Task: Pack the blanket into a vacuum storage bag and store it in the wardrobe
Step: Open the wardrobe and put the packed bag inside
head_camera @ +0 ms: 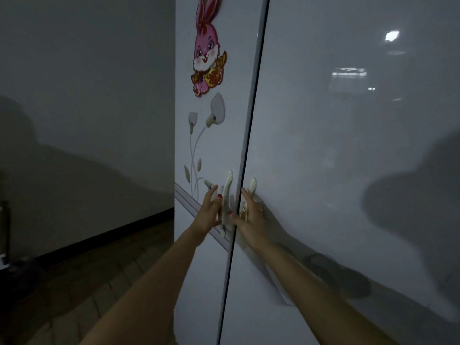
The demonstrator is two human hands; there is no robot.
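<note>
The white wardrobe [311, 150] fills the view, and both of its doors are shut along a dark centre seam. Two cream, leaf-shaped handles sit on either side of the seam: the left handle [227, 190] and the right handle [253, 183]. My left hand [209, 211] rests against the left handle with its fingers straight and spread. My right hand [250, 216] lies over the right handle, fingers extended upward and thumb toward the seam. Neither hand is curled tight round a handle. No blanket or vacuum bag is in view.
A pink rabbit sticker [207, 49] and a printed flower motif [199, 140] decorate the left door. To the left are a grey wall [87, 95] with a dark skirting and a brown tiled floor [82, 282]. Dark objects stand at the far left edge.
</note>
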